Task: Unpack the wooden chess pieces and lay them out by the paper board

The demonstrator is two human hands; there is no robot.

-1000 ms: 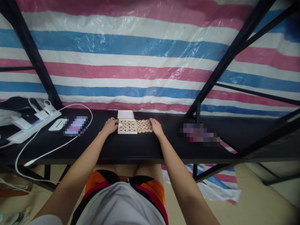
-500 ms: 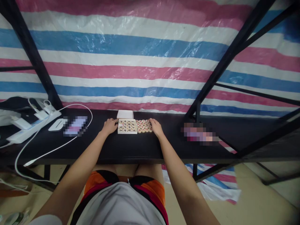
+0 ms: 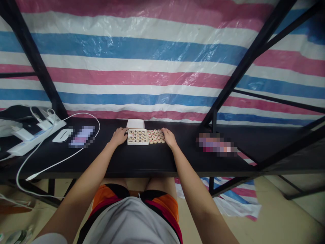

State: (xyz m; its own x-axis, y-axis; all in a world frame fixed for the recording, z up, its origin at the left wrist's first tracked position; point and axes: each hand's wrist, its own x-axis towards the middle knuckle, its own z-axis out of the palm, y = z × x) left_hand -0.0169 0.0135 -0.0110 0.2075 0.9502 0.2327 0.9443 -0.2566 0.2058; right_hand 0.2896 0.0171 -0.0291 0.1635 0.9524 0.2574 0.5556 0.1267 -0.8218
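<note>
A white box point(image 3: 137, 143) on the black table holds rows of Chinese chess pieces point(image 3: 137, 135) with dark characters. Against its right side lies a block of round Chinese chess pieces point(image 3: 155, 137) with red characters, in rows on the tabletop. My left hand point(image 3: 119, 136) rests at the box's left side, fingers stretched forward, fingertips at its upper left corner. On the far right of the red pieces, my right hand point(image 3: 168, 137) lies with fingers extended, touching the outer pieces. It hides part of that edge. Neither hand is closed around anything.
Behind the box lies a white lid point(image 3: 135, 124). On the left are a power strip point(image 3: 38, 135) with chargers, a white cable point(image 3: 54, 163) and a blurred-out item point(image 3: 81, 137). Another blurred-out item point(image 3: 215, 144) lies right. Black frame posts point(image 3: 232, 84) stand before a striped sheet point(image 3: 137, 78).
</note>
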